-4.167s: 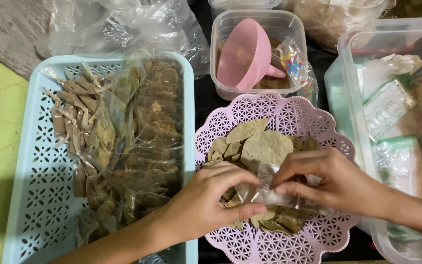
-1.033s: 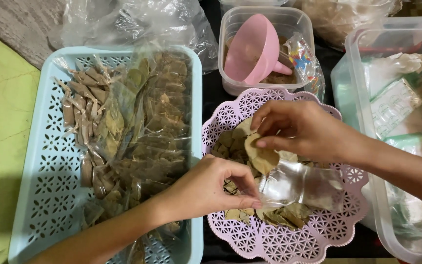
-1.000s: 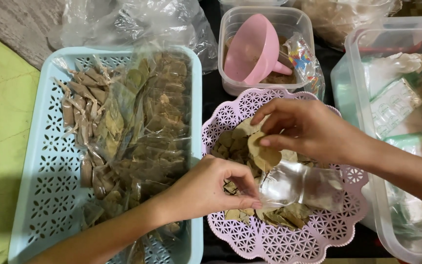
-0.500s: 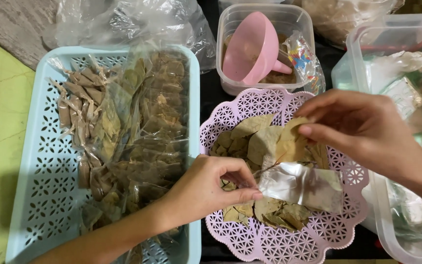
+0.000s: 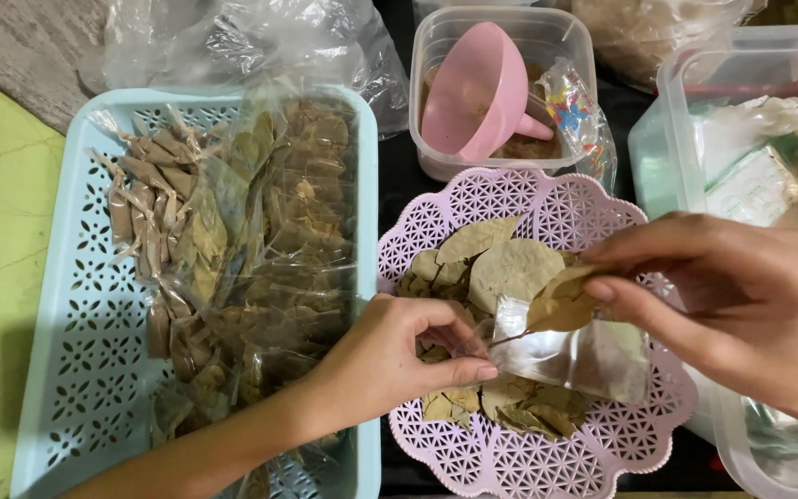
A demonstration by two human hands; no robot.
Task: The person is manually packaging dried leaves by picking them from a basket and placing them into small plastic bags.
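The left hand pinches the open edge of a small clear bag, fingers together on the plastic. The right hand has its fingers clamped on a dry brown leaf right at the bag's mouth. The bag lies over the pink lacy basket, which sits near the front edge of the tabletop, on top of loose leaves. To do it well, the mouth should be kept wide and the leaf slid in flat so it does not crack. A blue tray of filled bags sits to the left.

Left hand and right hand both pinch, fingers closed.
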